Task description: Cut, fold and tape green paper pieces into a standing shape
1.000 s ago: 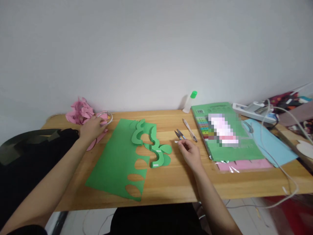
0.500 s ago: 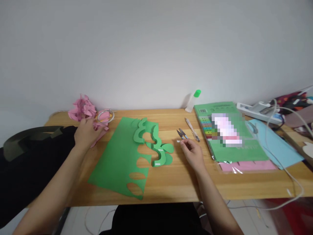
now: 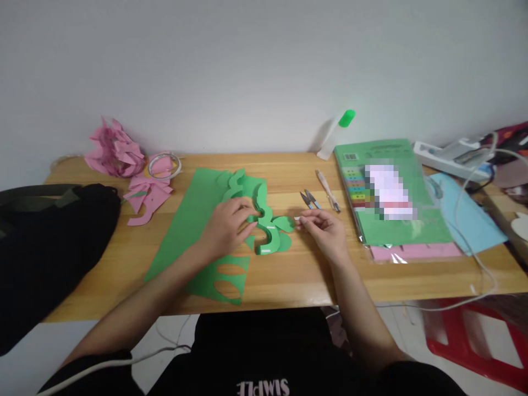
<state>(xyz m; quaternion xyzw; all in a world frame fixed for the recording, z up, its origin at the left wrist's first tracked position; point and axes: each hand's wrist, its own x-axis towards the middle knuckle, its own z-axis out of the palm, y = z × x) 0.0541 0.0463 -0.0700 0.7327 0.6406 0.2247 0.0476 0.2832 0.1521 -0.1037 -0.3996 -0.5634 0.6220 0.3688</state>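
My left hand (image 3: 228, 227) rests on the green paper sheet (image 3: 193, 231), its fingers curled against the chain of green cut-out leaves (image 3: 264, 225) in the middle of the wooden table (image 3: 289, 280). My right hand (image 3: 325, 228) pinches a small white piece of tape (image 3: 297, 219) just right of the leaves. Small snips (image 3: 308, 199) and a pen-like tool (image 3: 328, 191) lie beyond my right hand.
A tape roll (image 3: 164, 165) and pink paper scraps (image 3: 113, 148) sit at the back left, a black bag (image 3: 49, 242) at the left. A glue bottle (image 3: 336, 132), a pack of coloured paper (image 3: 388, 192), a blue sheet (image 3: 466, 220) and cables lie to the right.
My left hand left the tape roll at the back left and came to the green leaf chain. The right hand stayed in its pinch and shifted slightly toward the leaves. The view tilted down.
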